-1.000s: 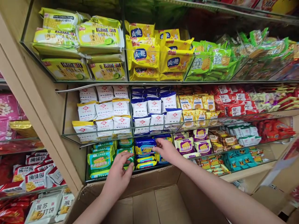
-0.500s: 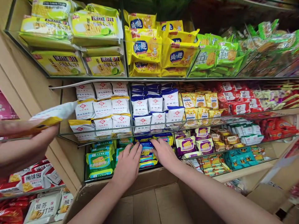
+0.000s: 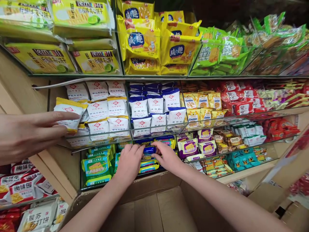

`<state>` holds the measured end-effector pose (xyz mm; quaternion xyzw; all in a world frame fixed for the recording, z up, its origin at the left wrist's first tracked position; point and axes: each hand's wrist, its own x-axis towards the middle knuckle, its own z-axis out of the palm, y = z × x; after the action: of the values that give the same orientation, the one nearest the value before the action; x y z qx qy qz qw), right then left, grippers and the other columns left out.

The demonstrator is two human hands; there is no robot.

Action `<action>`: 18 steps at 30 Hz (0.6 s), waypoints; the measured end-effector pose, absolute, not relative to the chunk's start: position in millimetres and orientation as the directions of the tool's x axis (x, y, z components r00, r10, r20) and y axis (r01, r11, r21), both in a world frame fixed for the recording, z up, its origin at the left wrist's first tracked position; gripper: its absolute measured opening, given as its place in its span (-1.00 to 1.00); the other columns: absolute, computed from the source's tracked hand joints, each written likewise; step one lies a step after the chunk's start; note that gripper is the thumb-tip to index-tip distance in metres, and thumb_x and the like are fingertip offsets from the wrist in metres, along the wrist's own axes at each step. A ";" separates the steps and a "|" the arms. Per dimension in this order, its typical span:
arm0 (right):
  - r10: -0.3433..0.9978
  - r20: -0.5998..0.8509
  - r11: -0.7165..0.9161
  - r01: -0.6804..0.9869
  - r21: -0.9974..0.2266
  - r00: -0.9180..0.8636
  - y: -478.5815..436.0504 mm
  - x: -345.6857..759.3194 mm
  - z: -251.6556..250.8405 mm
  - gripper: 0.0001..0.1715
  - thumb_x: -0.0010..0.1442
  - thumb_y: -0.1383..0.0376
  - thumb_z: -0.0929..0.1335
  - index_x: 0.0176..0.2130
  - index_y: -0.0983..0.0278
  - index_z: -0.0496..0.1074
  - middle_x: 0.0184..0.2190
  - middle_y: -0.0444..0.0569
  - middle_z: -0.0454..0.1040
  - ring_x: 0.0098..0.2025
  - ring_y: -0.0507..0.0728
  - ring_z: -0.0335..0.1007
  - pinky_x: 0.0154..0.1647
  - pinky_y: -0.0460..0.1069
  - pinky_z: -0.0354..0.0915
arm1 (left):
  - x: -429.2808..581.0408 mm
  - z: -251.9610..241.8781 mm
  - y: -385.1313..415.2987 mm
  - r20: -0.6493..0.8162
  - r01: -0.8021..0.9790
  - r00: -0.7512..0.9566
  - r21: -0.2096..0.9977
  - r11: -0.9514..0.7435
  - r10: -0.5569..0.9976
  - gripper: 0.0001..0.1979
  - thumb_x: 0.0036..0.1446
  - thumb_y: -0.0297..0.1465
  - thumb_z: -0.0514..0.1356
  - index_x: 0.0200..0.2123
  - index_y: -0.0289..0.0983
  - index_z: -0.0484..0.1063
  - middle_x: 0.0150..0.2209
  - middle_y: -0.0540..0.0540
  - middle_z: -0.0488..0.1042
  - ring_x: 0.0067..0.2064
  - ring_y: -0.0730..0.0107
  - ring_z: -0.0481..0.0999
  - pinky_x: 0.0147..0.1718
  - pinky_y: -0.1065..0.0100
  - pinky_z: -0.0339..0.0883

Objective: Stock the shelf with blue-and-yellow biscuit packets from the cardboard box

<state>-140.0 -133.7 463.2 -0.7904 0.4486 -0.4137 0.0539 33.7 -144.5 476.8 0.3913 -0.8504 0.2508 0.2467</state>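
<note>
My left hand (image 3: pixel 129 161) and my right hand (image 3: pixel 167 156) reach into the low clear bin (image 3: pixel 96 184) and close from both sides on a blue and yellow biscuit packet (image 3: pixel 149 150). Fingers and thumbs cover most of its ends. Under it, more blue and yellow biscuit packets (image 3: pixel 149 168) lie stacked. Left of my left hand are green biscuit packets (image 3: pixel 98 169). Purple and cream biscuit packets (image 3: pixel 188 149) fill the compartment right of my right hand.
An open cardboard box (image 3: pixel 147 209) sits below my forearms. Another person's hand (image 3: pixel 29 137) holds a white and yellow packet (image 3: pixel 69 112) at the shelf's left. Clear bin fronts hold white packets with blue tops (image 3: pixel 155 104) and yellow packets (image 3: pixel 140 40) above.
My hands have lifted the blue packet slightly and tilted it between them. The other person's hand has brought its white packet rightward, over the white packets in the middle row. The view has shifted a little.
</note>
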 end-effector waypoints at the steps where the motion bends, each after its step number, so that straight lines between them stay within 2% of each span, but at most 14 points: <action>1: -0.767 0.594 -0.577 -0.666 -0.472 0.243 -134.4 -143.1 461.6 -0.58 0.02 0.39 0.29 -0.08 0.27 0.19 -0.33 -0.04 0.32 -0.29 0.09 0.24 -0.24 0.01 0.21 | 32.7 477.2 -144.4 0.617 -0.779 -0.581 -0.233 0.582 -0.531 -0.68 0.09 -0.48 0.00 -0.06 -0.28 0.31 -0.23 -0.17 0.42 -0.24 0.15 0.25 -0.32 0.20 0.22; 6: -0.819 0.517 -0.540 -0.639 -0.548 0.250 -140.8 -167.4 457.1 -0.37 -0.13 0.23 0.40 -0.05 0.29 0.19 -0.21 0.04 0.33 -0.17 0.14 0.26 -0.17 0.04 0.23 | 35.7 481.2 -133.5 0.645 -0.745 -0.587 -0.195 0.638 -0.489 -0.71 0.08 -0.53 0.01 -0.11 -0.29 0.31 -0.23 -0.17 0.37 -0.24 0.23 0.25 -0.26 0.26 0.23; 9: -0.807 0.503 -0.564 -0.655 -0.503 0.308 -136.0 -179.2 462.7 -0.47 -0.10 0.28 0.37 -0.09 0.31 0.25 -0.14 0.08 0.32 -0.11 0.15 0.25 -0.11 0.06 0.20 | 43.7 482.8 -119.8 0.724 -0.758 -0.485 -0.069 0.649 -0.490 -0.74 0.10 -0.49 -0.01 -0.11 -0.31 0.27 -0.21 -0.18 0.33 -0.18 0.21 0.25 -0.20 0.20 0.19; 12: -0.799 0.505 -0.583 -0.627 -0.516 0.327 -123.0 -178.7 470.8 -0.55 -0.06 0.36 0.33 -0.10 0.31 0.27 -0.14 0.05 0.33 -0.11 0.14 0.25 -0.11 0.04 0.19 | 43.0 477.6 -106.2 0.742 -0.717 -0.291 0.249 0.652 -0.604 -0.78 0.10 -0.41 0.01 -0.15 -0.26 0.25 -0.23 -0.14 0.32 -0.17 0.22 0.28 -0.21 0.18 0.20; 15: -0.835 0.421 -0.549 -0.487 -0.679 0.354 -110.3 -169.8 473.4 -0.54 -0.03 0.27 0.34 -0.09 0.29 0.22 -0.17 0.00 0.36 -0.18 0.11 0.29 -0.21 -0.02 0.25 | 28.8 467.7 -99.7 0.543 -0.491 -0.168 0.678 0.547 -0.823 -0.78 0.07 -0.32 0.03 -0.19 -0.25 0.23 -0.28 -0.10 0.33 -0.23 0.27 0.34 -0.25 0.22 0.27; 16: -0.847 0.399 -0.527 -0.455 -0.718 0.350 -107.7 -167.7 473.1 -0.57 0.00 0.24 0.32 -0.11 0.29 0.22 -0.20 -0.02 0.37 -0.21 0.09 0.30 -0.23 -0.03 0.25 | 23.6 465.1 -100.0 0.471 -0.408 -0.173 0.765 0.498 -0.865 -0.77 0.05 -0.31 0.04 -0.20 -0.25 0.23 -0.28 -0.09 0.35 -0.25 0.30 0.36 -0.26 0.23 0.29; 18: -0.868 0.384 -0.493 -0.470 -0.732 0.313 -104.9 -167.7 473.1 -0.67 0.05 0.25 0.28 -0.15 0.29 0.22 -0.28 -0.04 0.40 -0.26 0.08 0.31 -0.27 -0.03 0.25 | 17.6 462.9 -103.3 0.395 -0.309 -0.191 0.845 0.437 -0.899 -0.74 0.03 -0.33 0.04 -0.17 -0.27 0.20 -0.26 -0.11 0.36 -0.27 0.35 0.40 -0.26 0.25 0.33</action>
<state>-167.7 -104.9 473.1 -0.7697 0.4347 -0.3929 0.2536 17.6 -103.3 462.9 0.4280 -0.7053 -0.3136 0.4702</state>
